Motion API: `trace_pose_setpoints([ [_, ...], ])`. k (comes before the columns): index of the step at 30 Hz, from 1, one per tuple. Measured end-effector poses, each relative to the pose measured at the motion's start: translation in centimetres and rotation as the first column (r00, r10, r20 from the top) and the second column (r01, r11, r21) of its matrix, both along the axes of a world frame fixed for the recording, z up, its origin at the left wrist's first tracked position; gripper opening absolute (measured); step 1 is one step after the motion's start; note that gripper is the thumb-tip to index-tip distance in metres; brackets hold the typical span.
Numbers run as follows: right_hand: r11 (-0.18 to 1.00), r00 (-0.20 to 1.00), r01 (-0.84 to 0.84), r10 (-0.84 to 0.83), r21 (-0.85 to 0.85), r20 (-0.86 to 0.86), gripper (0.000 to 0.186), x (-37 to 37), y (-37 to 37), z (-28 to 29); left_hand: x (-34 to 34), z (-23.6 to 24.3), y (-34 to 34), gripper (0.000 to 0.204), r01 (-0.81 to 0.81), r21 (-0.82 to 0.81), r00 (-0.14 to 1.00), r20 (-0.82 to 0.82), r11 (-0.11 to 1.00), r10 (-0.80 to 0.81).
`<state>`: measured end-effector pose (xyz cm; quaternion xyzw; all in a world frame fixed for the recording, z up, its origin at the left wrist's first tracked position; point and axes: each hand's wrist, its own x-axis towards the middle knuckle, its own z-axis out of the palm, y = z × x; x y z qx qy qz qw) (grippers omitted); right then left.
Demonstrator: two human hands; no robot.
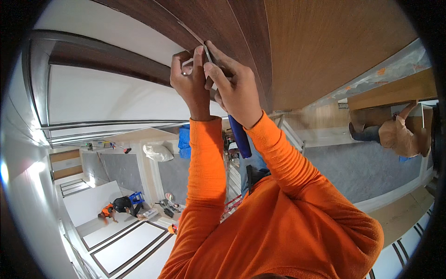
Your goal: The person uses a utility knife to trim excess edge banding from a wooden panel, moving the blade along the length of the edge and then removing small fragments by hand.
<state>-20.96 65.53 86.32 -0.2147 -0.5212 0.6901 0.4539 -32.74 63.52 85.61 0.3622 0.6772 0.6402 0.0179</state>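
Note:
Both of my hands are raised close together against a dark brown wood-grain panel (218, 23). A thin, light-coloured strip (193, 33) runs along it to my fingertips. My left hand (190, 83) wears a ring, and its fingers close in a pinch at the strip's near end. My right hand (239, 90) is closed beside it, thumb and forefinger pressed on the same narrow strip. Just below the right hand shows a dark blue cylinder (239, 139); its upper end is hidden, and whether the hand holds it I cannot tell.
To the right is a lighter brown wood panel (325, 42). White wall panels (111, 97) with dark trim stand left. A ladder (290, 132) is below me. One person (402, 135) works at far right; another (121, 205) is low at left beside a blue stool (136, 198). A white sack (158, 152) lies below.

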Motion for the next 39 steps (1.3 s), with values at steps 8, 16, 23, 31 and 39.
trace_pose_setpoints([
  [8, 0.994, 0.994, -0.111, 0.111, -0.022, 0.013, 0.047, 0.7, 1.1, 0.6, 0.3, 1.1, 0.0, 0.034, -0.019, 0.002, 0.999, -0.033, 1.0, 0.019],
  [16, 0.999, 0.997, -0.049, 0.049, 0.015, 0.051, 0.047, 0.6, 0.3, 1.1, 0.4, 1.4, -0.3, 0.04, 0.01, 0.021, 0.999, -0.032, 1.0, -0.01],
  [23, 0.987, 0.995, -0.058, 0.045, -0.152, -0.086, 0.047, -0.3, -0.5, 1.9, 0.3, 1.5, -0.1, 0.046, -0.022, -0.054, 0.996, -0.092, 0.998, 0.017],
  [31, 0.989, 0.991, -0.131, 0.128, -0.074, -0.047, 0.048, 0.4, 0.7, 0.8, 0.6, 2.3, -0.4, 0.044, -0.015, -0.084, 0.998, 0.056, 0.996, 0.02],
  [39, 0.999, 0.999, -0.037, 0.037, 0.016, -0.034, 0.047, 0.2, 0.0, 1.2, -0.4, 1.4, -0.4, 0.046, 0.002, -0.027, 1.0, 0.027, 1.0, -0.001],
])
